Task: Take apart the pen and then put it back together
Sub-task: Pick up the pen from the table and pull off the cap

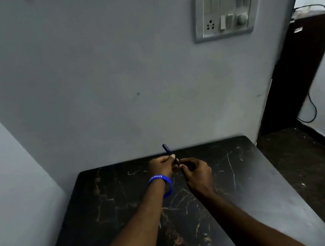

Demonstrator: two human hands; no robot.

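A dark blue pen (pixel 167 149) is held over the far part of a black marble table (pixel 252 172), its upper end slanting up and to the left above my fingers. My left hand (pixel 161 166), with a blue wristband (pixel 161 182) on the wrist, pinches the pen's middle. My right hand (pixel 196 171) grips the pen's lower end just to the right, fingers curled. Both hands almost touch each other. The lower end of the pen is hidden inside my right fingers. I cannot tell whether the pen is in one piece.
The table stands against a grey wall, with another wall close on the left. A switch panel (pixel 226 8) is mounted on the wall at upper right. To the right stands a dark cabinet (pixel 303 67) with a hanging black cable (pixel 312 109), above a dark floor.
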